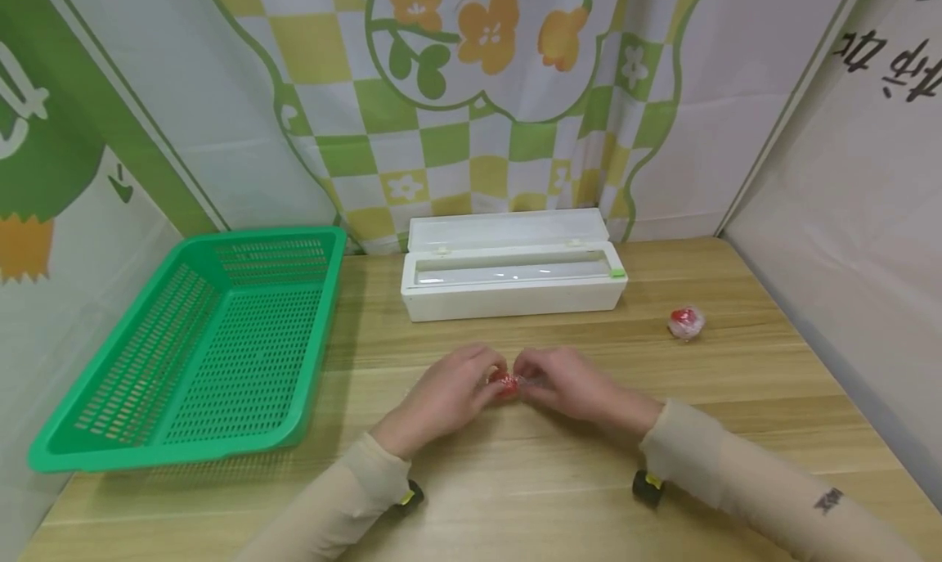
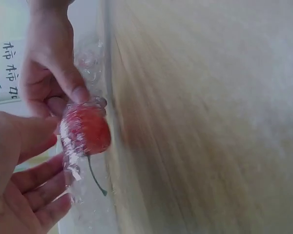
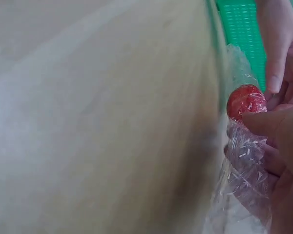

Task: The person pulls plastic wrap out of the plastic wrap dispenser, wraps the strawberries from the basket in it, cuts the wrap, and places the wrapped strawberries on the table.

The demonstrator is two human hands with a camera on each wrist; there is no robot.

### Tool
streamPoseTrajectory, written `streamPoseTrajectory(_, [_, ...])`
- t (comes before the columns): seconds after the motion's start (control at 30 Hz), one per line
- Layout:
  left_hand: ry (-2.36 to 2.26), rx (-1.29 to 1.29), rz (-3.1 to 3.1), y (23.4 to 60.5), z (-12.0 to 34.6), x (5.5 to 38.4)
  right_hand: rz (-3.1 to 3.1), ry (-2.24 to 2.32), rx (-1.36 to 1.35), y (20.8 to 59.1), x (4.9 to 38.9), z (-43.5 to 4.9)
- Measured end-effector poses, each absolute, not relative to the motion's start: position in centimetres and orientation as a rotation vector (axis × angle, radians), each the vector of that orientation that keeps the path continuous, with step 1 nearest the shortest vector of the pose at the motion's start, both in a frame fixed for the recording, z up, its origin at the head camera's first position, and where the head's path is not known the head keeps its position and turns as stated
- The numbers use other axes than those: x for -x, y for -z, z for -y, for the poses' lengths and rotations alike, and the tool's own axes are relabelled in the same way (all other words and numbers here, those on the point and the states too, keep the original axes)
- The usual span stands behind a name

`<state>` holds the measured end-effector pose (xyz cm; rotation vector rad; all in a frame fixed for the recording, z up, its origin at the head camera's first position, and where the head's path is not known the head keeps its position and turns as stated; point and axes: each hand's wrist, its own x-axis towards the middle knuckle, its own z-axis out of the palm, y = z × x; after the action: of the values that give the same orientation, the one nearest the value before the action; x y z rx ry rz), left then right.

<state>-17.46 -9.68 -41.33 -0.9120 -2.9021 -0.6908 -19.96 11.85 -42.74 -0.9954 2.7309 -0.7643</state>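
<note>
A red cherry [image 2: 95, 131] with a green stem [image 2: 96, 178] is wrapped in clear cling film [image 3: 246, 156]. Loose film trails from both sides of the fruit. My left hand [image 1: 452, 388] pinches the wrapped cherry from the left; its thumb and index finger meet at the fruit in the head view. From the right, my right hand [image 1: 570, 384] pinches the gathered film close against the cherry. Both hands are low over the wooden table, in front of the white cling film box [image 1: 511, 304]. The right hand's lower fingers are partly hidden behind the film.
At the left stands a green plastic basket [image 1: 312, 382] with slotted walls. The white box has its lid [image 1: 508, 228] raised at the back. A second red thing wrapped in film [image 1: 686, 322] lies on the table [image 1: 765, 382] at the right. Printed curtains [image 1: 471, 153] hang behind.
</note>
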Motion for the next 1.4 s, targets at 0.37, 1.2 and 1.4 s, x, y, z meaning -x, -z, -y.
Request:
streamPoseTrajectory(0.37, [0.688, 0.986, 2.752, 40.6, 9.6, 17.1, -2.558, 1.073, 0.968, 39.8, 19.8, -12.4])
streamPoseTrajectory(1.2, [0.918, 1.049, 2.427, 37.8, 9.9, 16.0, -2.591, 1.326, 1.186, 35.0, 17.7, -12.5])
streamPoseTrajectory(1.4, [0.917, 1.102, 2.329, 37.4, 9.9, 15.7, -2.524, 1.474, 1.117, 34.5, 17.2, -12.3])
